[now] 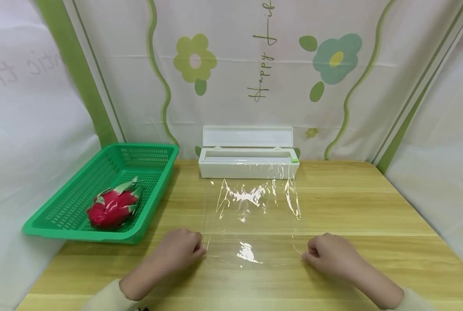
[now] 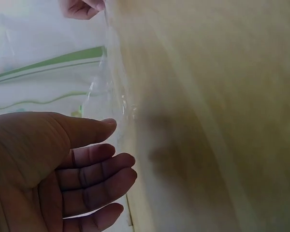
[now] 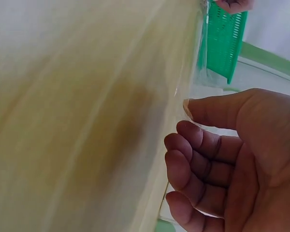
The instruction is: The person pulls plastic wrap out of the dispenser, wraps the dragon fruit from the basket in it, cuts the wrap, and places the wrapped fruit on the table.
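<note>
A sheet of clear cling film [image 1: 247, 251] stretches from a white dispenser box [image 1: 235, 171] toward the front of the table. At its near left corner my left hand [image 1: 180, 248] pinches the film between thumb and fingers. Opposite, my right hand [image 1: 334, 255] pinches the near right corner, with the thumb [image 3: 215, 108] against the film's edge. The remaining fingers of both hands curve loosely in the wrist views. Behind the film, the box's white lid [image 1: 248, 137] stands raised, and a small green piece [image 1: 295, 160] sits at the box's right end.
On the left of the wooden table [image 1: 356, 203] stands a green plastic basket [image 1: 147, 216] with a red dragon fruit [image 1: 112, 209] inside. A flower-printed cloth [image 1: 231, 103] hangs behind the table, and pale cloth closes both sides.
</note>
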Motion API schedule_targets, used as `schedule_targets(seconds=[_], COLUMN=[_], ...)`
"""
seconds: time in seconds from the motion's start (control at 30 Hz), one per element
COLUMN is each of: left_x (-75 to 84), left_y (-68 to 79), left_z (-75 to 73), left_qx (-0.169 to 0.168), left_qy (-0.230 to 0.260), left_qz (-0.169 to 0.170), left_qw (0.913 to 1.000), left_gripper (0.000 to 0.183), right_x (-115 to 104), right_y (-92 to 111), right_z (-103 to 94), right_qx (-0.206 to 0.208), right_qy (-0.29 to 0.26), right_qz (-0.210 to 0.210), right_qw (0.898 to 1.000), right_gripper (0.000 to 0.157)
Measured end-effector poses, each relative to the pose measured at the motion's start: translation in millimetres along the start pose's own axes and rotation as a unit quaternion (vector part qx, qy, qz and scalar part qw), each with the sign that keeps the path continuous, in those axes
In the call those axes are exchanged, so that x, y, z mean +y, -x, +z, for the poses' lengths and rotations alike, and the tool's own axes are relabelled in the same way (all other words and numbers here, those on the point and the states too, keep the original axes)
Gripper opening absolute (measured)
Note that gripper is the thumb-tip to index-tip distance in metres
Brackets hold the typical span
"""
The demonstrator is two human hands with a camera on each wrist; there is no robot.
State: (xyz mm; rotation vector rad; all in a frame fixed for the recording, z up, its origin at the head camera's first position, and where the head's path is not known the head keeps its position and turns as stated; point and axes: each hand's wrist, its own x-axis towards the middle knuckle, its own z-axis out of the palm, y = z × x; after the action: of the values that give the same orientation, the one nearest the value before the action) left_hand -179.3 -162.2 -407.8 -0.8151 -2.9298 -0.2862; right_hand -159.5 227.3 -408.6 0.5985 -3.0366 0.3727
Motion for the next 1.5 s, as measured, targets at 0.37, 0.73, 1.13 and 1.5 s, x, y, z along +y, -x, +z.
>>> schedule_targets(seconds=[0.37, 0.73, 1.13, 1.5], left_x=[-2.9, -15.1, -15.7, -22.7], left_y=[-3.3, -7.4, -7.2, -6.7], left_z=[9.2, 12.0, 7.5, 7.7], left_qx=[0.018, 0.030, -0.051, -0.082], left_qy=[-0.022, -0.041, -0.022, -0.012], left_qz=[0.007, 0.091, 0.105, 0.101], left_qw=[0.9996, 0.9945, 0.9929, 0.9914], left_gripper=[0.036, 0.062, 0.064, 0.071], right_x=[3, 21, 37, 45], right_y=[-4, -16, -30, -39], right_z=[4.5, 9.2, 9.2, 7.2], right_qx=[0.006, 0.052, -0.027, -0.098], right_qy=[0.050, 0.067, 0.053, 0.062], right_qz=[-0.014, -0.117, -0.174, -0.150], right_qw=[0.999, 0.990, 0.983, 0.982], right_gripper=[0.040, 0.086, 0.093, 0.107])
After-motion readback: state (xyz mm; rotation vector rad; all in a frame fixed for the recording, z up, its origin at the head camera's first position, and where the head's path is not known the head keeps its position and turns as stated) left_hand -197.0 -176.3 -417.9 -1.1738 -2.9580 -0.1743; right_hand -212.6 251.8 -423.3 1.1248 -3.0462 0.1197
